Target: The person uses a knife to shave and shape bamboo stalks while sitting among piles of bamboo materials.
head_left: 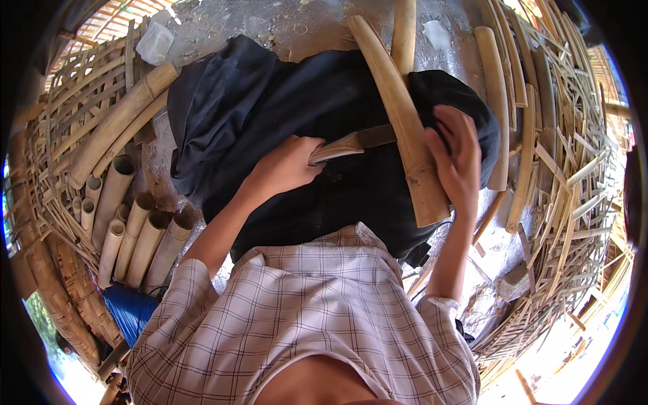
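My left hand (pixel 289 164) is closed around the pale wooden handle of a knife (pixel 341 146). Its dark blade (pixel 375 137) points right and meets the left edge of a split bamboo piece (pixel 403 121), which hides the tip. That long, curved piece lies slanted over my dark-clothed right leg, its near end close to my waist. Just right of the bamboo, my right hand (pixel 459 156) is raised with fingers bent and apart from the thumb, slightly blurred. The thumb is by the bamboo's edge; I cannot tell whether it touches.
Several bamboo tubes (pixel 145 243) stand upright at left, beside a blue bundle (pixel 131 312). Longer split bamboo (pixel 125 128) leans behind them against woven strips. At right are bamboo lengths (pixel 494 101) and a woven bamboo wall (pixel 574 182). Another bamboo length (pixel 403 37) lies ahead on the grey floor.
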`<state>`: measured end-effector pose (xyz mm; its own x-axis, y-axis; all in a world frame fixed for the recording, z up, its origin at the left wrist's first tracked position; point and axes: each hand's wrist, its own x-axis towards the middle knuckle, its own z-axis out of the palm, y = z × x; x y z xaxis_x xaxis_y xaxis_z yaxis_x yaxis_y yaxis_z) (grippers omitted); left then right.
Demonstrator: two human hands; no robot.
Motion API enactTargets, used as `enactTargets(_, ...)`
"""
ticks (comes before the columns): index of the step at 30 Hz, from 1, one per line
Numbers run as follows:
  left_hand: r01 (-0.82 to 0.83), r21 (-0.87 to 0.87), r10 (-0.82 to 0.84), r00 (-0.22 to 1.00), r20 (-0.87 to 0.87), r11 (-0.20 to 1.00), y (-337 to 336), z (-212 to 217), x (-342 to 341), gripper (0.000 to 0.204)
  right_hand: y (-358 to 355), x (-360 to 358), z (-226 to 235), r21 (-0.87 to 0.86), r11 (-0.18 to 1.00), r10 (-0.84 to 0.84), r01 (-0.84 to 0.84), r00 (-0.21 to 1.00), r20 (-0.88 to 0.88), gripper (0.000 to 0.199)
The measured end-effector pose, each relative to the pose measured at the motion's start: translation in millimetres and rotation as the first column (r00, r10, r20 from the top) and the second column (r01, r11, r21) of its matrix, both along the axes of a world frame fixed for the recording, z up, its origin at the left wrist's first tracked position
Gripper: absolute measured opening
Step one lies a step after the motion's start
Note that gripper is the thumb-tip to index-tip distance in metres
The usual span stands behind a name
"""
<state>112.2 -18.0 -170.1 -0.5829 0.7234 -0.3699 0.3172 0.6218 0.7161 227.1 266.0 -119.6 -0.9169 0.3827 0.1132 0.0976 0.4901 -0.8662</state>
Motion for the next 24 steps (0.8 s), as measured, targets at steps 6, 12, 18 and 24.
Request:
enactTargets(6, -0.016, 0.017, 0.015, 0.997, 0.073, 1.000, 3, -4, -1, 0.025, -7, 54, 55, 0.082, 0.989, -0.135, 0.122, 0.973, 0.187, 0.024)
enactTargets(12, -0.072, 0.018, 0.071, 0.997, 0.032, 0.997, 3, 1, 6, 0.020, -47, 80, 48, -0.178, 0.970, -0.108, 0.163, 0.954, 0.281, 0.035)
enactTargets(18, -0.160, 0.111, 0.178, 0.970, -0.168, 0.981, -4, 16, 4, 0.013, -43, 81, 46, -0.411, 0.891, 0.001, 0.191, 0.906, 0.424, 0.038)
enactTargets(24, -0.112, 0.232, 0.226, 0.802, -0.553, 0.966, -2, 60, -55, 0.012, -30, 19, 47, -0.449, 0.892, 0.166, -0.059, 0.965, 0.203, 0.050)
